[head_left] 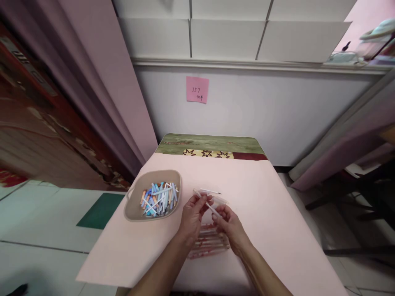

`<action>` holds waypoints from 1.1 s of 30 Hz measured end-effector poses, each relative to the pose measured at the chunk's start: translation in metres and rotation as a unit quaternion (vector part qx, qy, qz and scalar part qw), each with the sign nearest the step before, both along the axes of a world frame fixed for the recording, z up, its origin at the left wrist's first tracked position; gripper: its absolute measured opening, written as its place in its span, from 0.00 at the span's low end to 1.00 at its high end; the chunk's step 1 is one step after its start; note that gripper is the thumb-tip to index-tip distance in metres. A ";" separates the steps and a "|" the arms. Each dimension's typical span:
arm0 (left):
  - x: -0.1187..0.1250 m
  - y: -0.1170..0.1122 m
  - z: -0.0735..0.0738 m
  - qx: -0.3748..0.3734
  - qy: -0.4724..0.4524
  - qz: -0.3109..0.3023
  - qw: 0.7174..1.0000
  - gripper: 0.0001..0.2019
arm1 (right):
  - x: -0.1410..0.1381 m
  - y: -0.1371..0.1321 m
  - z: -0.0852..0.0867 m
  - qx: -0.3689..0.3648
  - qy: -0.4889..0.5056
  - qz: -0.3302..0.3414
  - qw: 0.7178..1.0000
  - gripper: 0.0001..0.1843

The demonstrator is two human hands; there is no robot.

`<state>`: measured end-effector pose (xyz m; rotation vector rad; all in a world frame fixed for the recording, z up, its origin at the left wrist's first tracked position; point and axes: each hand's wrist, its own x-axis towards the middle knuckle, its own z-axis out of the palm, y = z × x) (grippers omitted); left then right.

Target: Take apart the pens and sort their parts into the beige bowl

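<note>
Between my two hands is a slim whitish pen (pixel 212 210), slanting down to the right. My left hand (pixel 194 211) pinches its upper end, and the fingers of my right hand (pixel 230 226) close on its lower end. Just beyond them a thin white pen with a dark tip (pixel 211 191) lies on the table, with another pale, slender item (pixel 220 200) beside it. Below my hands, partly covered by them, rests a clear pouch with red markings (pixel 208 244); long stick-like things show through it.
A beige basket (pixel 131 209) at the left holds several blue, orange and white markers and pens. Pale pink covering (pixel 262 230) spreads over the table, whose green patterned far end (pixel 212 142) meets a white wall bearing a pink note (pixel 197 89). Curtains hang at both sides.
</note>
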<state>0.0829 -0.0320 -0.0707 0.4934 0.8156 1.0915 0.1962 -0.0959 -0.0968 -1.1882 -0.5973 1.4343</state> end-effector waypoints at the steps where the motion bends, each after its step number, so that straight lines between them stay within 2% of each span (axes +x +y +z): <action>1: 0.000 0.000 0.000 0.000 0.002 0.001 1.000 0.12 | 0.000 0.000 0.001 -0.003 0.002 0.008 1.000 0.25; 4: 0.000 0.002 0.003 -0.001 0.013 -0.004 1.000 0.13 | 0.000 0.001 0.001 -0.041 -0.007 0.050 0.998 0.25; 7: -0.003 0.007 0.006 0.031 0.053 0.024 0.998 0.14 | 0.008 0.002 -0.006 -0.036 -0.065 0.060 0.995 0.24; 9: -0.008 0.012 0.007 0.081 0.112 0.058 0.989 0.14 | 0.020 0.002 -0.011 -0.009 -0.159 0.051 0.986 0.19; 12: -0.018 0.018 0.005 0.180 0.233 0.048 0.955 0.11 | 0.035 0.003 -0.015 0.019 -0.344 0.015 0.939 0.11; 14: -0.025 0.018 0.000 0.237 0.325 0.007 0.915 0.09 | 0.039 0.005 -0.013 0.032 -0.408 0.013 0.912 0.10; 16: -0.032 0.015 -0.008 0.274 0.431 -0.029 0.859 0.07 | 0.037 0.007 -0.010 0.050 -0.435 0.036 0.898 0.11; 20: -0.041 0.005 -0.026 0.348 0.624 -0.099 0.692 0.11 | 0.031 0.008 -0.007 0.035 -0.527 0.056 0.847 0.13; 22: -0.043 0.001 -0.032 0.390 0.657 -0.115 0.635 0.15 | 0.031 0.007 -0.008 0.010 -0.560 0.050 0.827 0.12; 24: -0.042 -0.002 -0.035 0.433 0.656 -0.122 0.606 0.18 | 0.032 0.005 -0.007 0.002 -0.563 0.046 0.825 0.09; 27: -0.036 -0.003 -0.036 0.498 0.640 -0.137 0.569 0.19 | 0.032 0.004 -0.004 0.031 -0.527 0.056 0.848 0.07; 29: -0.032 -0.001 -0.037 0.519 0.651 -0.137 0.536 0.15 | 0.033 0.004 0.000 0.049 -0.517 0.063 0.852 0.07; 31: -0.032 0.002 -0.039 0.520 0.682 -0.130 0.498 0.10 | 0.036 0.003 0.003 0.050 -0.545 0.049 0.835 0.08; 33: -0.034 0.005 -0.042 0.509 0.715 -0.123 0.464 0.08 | 0.042 0.002 0.004 0.031 -0.592 0.024 0.805 0.09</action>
